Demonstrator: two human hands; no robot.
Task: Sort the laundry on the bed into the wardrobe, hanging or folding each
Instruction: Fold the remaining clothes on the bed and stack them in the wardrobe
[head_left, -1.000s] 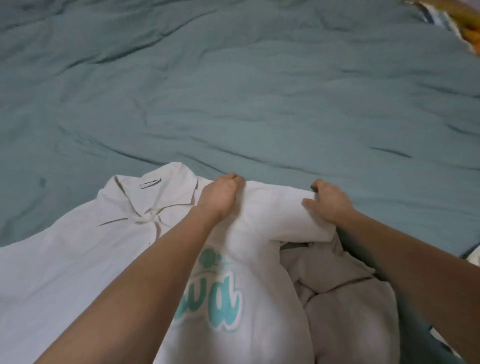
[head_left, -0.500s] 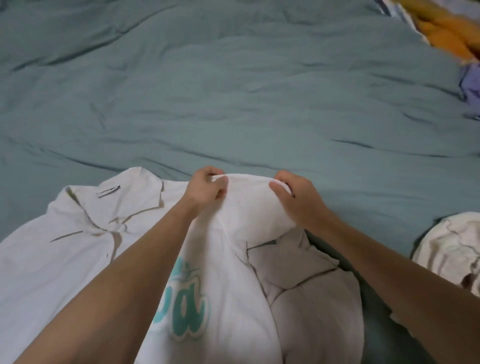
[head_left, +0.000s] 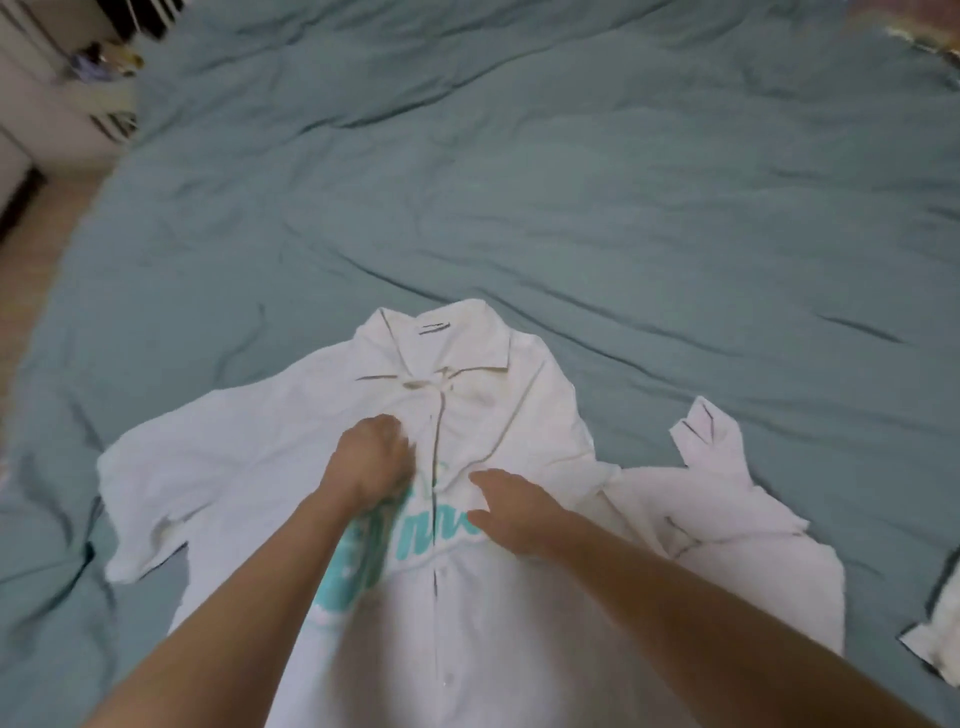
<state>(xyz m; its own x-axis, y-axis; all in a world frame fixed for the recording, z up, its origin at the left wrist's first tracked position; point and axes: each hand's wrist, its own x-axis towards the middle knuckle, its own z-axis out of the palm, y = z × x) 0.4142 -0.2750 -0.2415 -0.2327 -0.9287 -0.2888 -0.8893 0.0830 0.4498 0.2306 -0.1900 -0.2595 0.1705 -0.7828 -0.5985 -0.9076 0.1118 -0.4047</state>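
Left hand (head_left: 371, 457) pinches fabric of the white button-front shirt with teal lettering (head_left: 467, 597) beside its placket; right hand (head_left: 511, 512) rests spread, just right. The shirt lies front-up on the teal bed sheet (head_left: 519, 182), long axis running 6 to 12 o'clock, collar (head_left: 441, 348) pointing 12.

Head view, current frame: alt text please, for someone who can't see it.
Seen from above, a white collared shirt with teal lettering lies face up on a teal bedsheet. The left hand has its fingers curled into the cloth beside the button placket, and the right hand rests on the chest. Another pale garment lies to the right.
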